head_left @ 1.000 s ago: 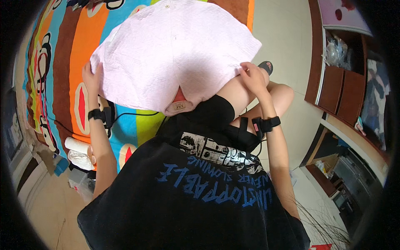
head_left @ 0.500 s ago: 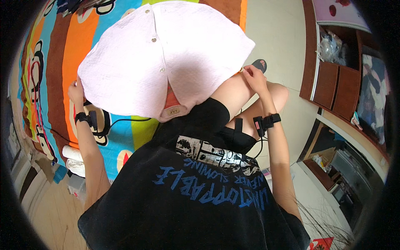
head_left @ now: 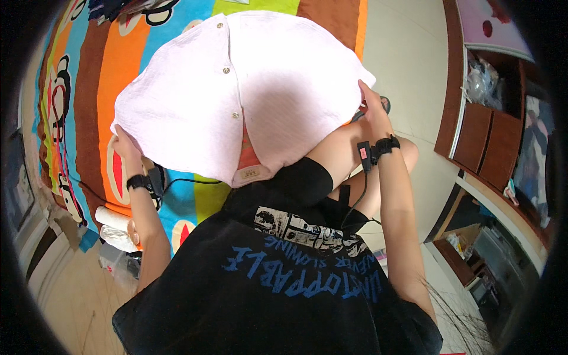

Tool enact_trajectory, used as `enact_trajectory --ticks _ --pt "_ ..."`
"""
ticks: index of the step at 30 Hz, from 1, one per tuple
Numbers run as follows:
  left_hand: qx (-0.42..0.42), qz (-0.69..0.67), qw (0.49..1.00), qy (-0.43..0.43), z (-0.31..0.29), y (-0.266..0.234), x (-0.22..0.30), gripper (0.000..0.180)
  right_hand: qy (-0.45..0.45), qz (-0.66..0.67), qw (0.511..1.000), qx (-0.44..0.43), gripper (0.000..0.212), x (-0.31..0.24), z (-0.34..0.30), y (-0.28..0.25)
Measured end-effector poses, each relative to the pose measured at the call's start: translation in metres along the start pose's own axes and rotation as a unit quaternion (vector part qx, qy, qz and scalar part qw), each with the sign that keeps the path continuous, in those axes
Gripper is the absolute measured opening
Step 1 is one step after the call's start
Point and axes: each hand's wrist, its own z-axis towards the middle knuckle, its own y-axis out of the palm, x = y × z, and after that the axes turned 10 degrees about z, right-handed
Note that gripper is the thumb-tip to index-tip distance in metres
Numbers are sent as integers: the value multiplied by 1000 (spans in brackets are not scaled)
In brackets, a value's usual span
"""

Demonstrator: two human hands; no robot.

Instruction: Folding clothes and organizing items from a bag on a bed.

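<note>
A pale pink buttoned garment (head_left: 177,94) lies spread flat in front of me, its neck end toward my lap. Down its middle runs a row of round buttons (head_left: 226,71), and orange-red inner fabric (head_left: 248,152) shows in the neck opening above a small label (head_left: 251,174). My left hand (head_left: 125,145) is closed on the garment's left edge, fingers partly tucked at the cloth. At the right corner, my right hand (head_left: 373,106) pinches the edge between thumb and fingers. Both wrists wear black straps with small devices and cables.
Under the garment is a brightly striped blanket (head_left: 89,118) with cartoon figures. White rolls (head_left: 115,228) and a clear plastic bag (head_left: 121,260) sit at the lower left. Brown shelving (head_left: 491,136) stands on the right beyond the tiled floor (head_left: 408,53). Dark folded cloth (head_left: 112,9) lies far left.
My right hand has moved from beside my knee up to the garment's right corner and taken hold of it. My left hand has shifted further onto the left edge. The view has moved slightly.
</note>
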Motion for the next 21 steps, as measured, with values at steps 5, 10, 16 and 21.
enact_trajectory --ticks 5,10,16,21 --pt "-125 -165 959 -194 -82 4 49 22 3 162 987 -8 38 10 15 -14" --pt "-44 -63 995 -61 -19 -8 26 16 -83 174 981 -15 26 -10 3 -15" --pt "-144 -90 977 -125 11 5 13 27 -48 159 986 -21 28 -1 -3 -22" --pt "-264 -248 912 -191 -67 15 36 41 -332 -163 902 224 39 31 -22 -16"
